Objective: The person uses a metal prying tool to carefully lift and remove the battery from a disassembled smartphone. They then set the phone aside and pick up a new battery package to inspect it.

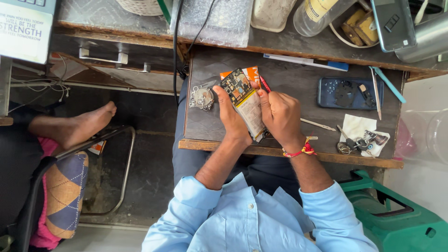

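Right at the front of the dark worktable [298, 84], the person holds an opened phone [246, 103] between both hands, just above the table's near edge. The left hand [229, 116] is curled around the phone's left side, with its thumb on the green circuit board. The right hand [280, 114] is closed on the right side and also pinches a thin red tool [264, 84]. A small metal keyring [202, 98] lies just left of the phone.

A phone repair workshop: opened phone [246, 103], loose parts tray [350, 93], tweezers [376, 93] on a worn bench [298, 74].
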